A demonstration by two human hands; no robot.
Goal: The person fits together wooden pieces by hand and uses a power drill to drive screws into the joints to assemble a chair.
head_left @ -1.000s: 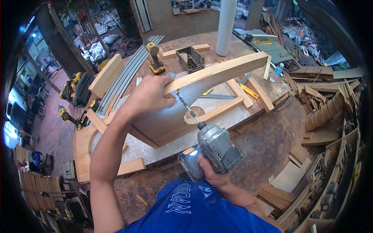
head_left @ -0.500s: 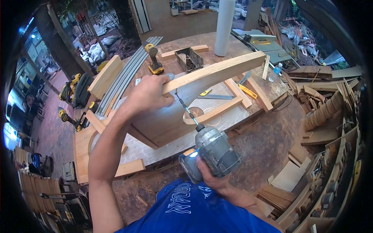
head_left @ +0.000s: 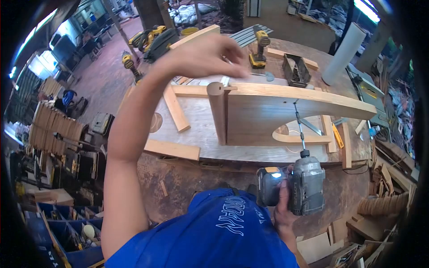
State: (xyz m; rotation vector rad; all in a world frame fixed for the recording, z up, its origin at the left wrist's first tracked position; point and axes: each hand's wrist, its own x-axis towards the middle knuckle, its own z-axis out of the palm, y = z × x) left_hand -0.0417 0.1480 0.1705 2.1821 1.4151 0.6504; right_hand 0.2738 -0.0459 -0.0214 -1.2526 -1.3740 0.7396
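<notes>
Hands at work over a worn round wooden table [head_left: 178, 178], seen from above. At 5 o'clock the right hand [head_left: 284, 210] is clenched around the grip of a grey cordless impact driver [head_left: 307, 185]. Its long bit extension [head_left: 299, 127] runs up to the lower edge of a long pale curved wooden board [head_left: 313, 96], which lies on edge along the top of an upright brown wooden panel [head_left: 254, 123] at the centre. The left hand [head_left: 210, 56] hovers at 12 o'clock above the board's left end, blurred; whether it pinches anything cannot be told. At 1 o'clock a dark open rectangular box [head_left: 297, 69] holds small hardware, too blurred to name. At 8 o'clock blue plastic bins [head_left: 67, 228] hold assorted small items.
</notes>
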